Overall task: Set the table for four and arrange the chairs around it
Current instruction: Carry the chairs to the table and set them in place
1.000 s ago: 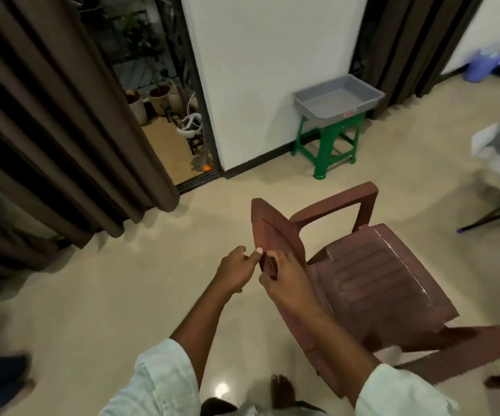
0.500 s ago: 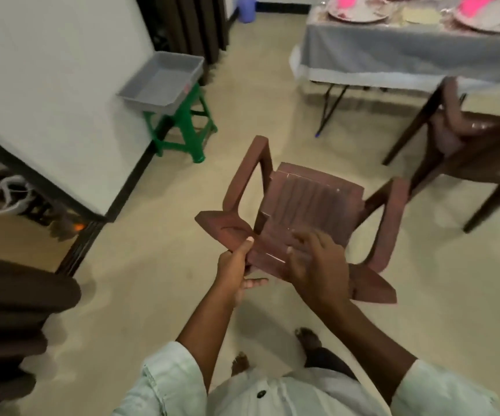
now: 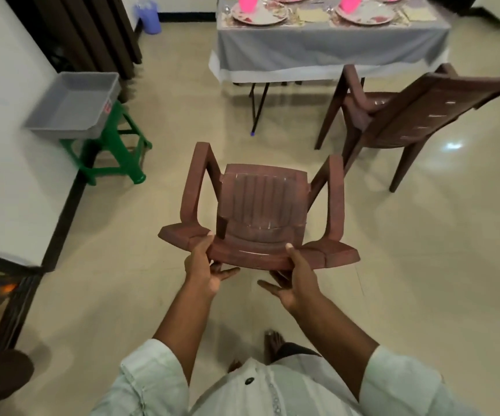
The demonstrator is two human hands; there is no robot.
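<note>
Brown chair (image 3: 262, 205) is held off the floor, short of the table (image 3: 330, 49), seat facing it. Backrest top is gripped by left hand (image 3: 203, 265) and right hand (image 3: 298, 280), thumbs above, fingers underneath. Second chair (image 3: 399, 115) stands beside the table.

Off to the side: a tub, a stool, a bin and the curtains

Over by the white wall (image 3: 11, 151) a grey plastic tub (image 3: 73, 105) sits on top of a green plastic stool (image 3: 113, 159), overhanging the seat towards the wall. Beyond them, dark brown curtains (image 3: 92, 34) hang down to the glossy beige floor tiles (image 3: 423, 265), and just past their far edge a small lilac bin (image 3: 149, 18) stands on the floor against the black skirting (image 3: 187, 17).
</note>
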